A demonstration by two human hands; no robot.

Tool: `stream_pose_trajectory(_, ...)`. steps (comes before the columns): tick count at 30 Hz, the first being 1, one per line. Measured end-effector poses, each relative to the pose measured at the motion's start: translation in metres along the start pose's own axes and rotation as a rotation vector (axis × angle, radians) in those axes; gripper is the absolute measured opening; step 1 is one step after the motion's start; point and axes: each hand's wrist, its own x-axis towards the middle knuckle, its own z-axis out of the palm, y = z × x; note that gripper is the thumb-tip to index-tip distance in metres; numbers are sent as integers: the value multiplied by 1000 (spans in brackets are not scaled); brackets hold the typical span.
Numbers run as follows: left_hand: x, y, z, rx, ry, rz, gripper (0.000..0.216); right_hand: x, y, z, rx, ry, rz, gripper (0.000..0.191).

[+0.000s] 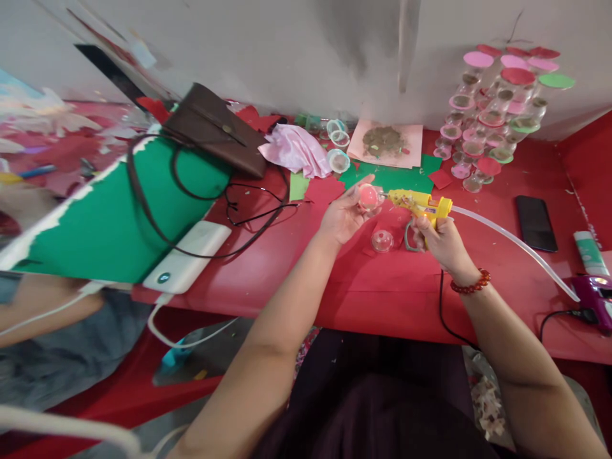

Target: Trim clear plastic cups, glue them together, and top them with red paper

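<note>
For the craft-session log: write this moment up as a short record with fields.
left hand: fingers around a pink-capped clear cup
right hand: grips the yellow glue gun, nozzle tip at the cup
glue stick: juts from the gun's rear, slanting right
red table: second clear cup lies just below the hands
right side: black phone, purple glue gun
left side: white power bank, brown bag

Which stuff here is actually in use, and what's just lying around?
In use:
- left hand holding pink cup
- right hand holding glue gun
- clear dome under them, probably

Lying about:
- phone
- brown bag
- power bank
- pink cloth
- purple gun
</note>
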Motion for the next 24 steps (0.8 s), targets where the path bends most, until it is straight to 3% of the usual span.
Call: stream_pose_trajectory(24,0,1,-4,-15,-2,-12,58,-1,-2,0,24,-16,33,73)
